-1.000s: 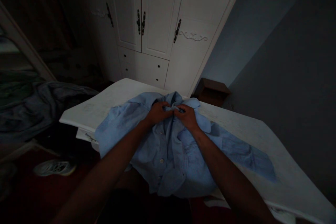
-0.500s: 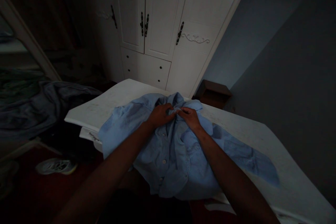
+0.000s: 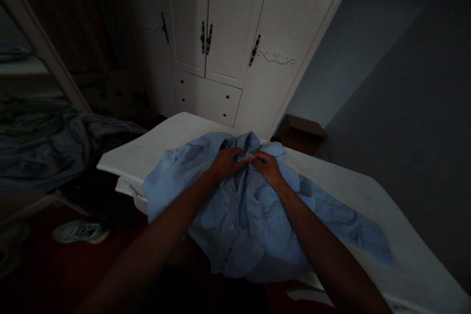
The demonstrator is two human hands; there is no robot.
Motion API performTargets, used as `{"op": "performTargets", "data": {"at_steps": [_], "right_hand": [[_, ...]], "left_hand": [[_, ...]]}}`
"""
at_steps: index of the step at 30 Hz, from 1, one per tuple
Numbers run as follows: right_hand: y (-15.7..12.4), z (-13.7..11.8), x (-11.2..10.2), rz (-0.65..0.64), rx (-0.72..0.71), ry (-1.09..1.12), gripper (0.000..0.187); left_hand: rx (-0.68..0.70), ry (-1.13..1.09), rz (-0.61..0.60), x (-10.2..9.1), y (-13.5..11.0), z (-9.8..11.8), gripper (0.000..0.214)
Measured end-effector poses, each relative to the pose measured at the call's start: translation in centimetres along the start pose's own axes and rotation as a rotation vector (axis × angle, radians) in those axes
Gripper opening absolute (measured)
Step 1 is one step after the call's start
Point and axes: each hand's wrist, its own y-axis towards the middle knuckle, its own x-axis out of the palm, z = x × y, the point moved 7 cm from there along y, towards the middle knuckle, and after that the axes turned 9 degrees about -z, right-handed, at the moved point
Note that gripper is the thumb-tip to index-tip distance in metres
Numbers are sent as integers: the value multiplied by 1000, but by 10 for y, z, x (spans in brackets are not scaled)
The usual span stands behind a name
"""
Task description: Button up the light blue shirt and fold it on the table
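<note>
A light blue button-up shirt (image 3: 243, 216) lies spread front-up on a white table (image 3: 360, 191), its lower hem hanging over the near edge. My left hand (image 3: 226, 163) and my right hand (image 3: 268, 168) meet just below the collar. Both are closed, pinching the two front edges of the shirt together at the top of the placket. A row of small buttons runs down the shirt's front between my forearms. One sleeve trails off to the right across the tabletop.
A white wardrobe (image 3: 235, 44) with dark handles and small drawers stands behind the table. A brown stool (image 3: 300, 130) sits by the wall. Dark bedding (image 3: 55, 147) lies at left, and a pale shoe (image 3: 79, 231) rests on the red floor.
My hands stay pinched together under the collar with only small finger shifts. The view has drifted slightly, so everything sits a little further right in the picture.
</note>
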Motion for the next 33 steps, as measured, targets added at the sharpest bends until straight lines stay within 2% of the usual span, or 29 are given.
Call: {"op": "performTargets", "data": {"at_steps": [10, 13, 17, 28, 33], "right_hand": [[-5, -15, 4, 32, -170, -226, 15], [-7, -24, 4, 67, -280, -335, 25], [-8, -30, 10, -30, -394, -509, 25], [-7, -34, 14, -113, -306, -823, 24], [-7, -32, 19, -162, -315, -844, 28]], "left_hand": [[-64, -2, 2, 1, 1, -9, 26], [-67, 15, -7, 2, 1, -9, 25], [-44, 5, -15, 2, 2, -8, 23], [-53, -71, -51, 6, 6, -14, 27], [-63, -195, -88, 7, 9, -22, 23]]}}
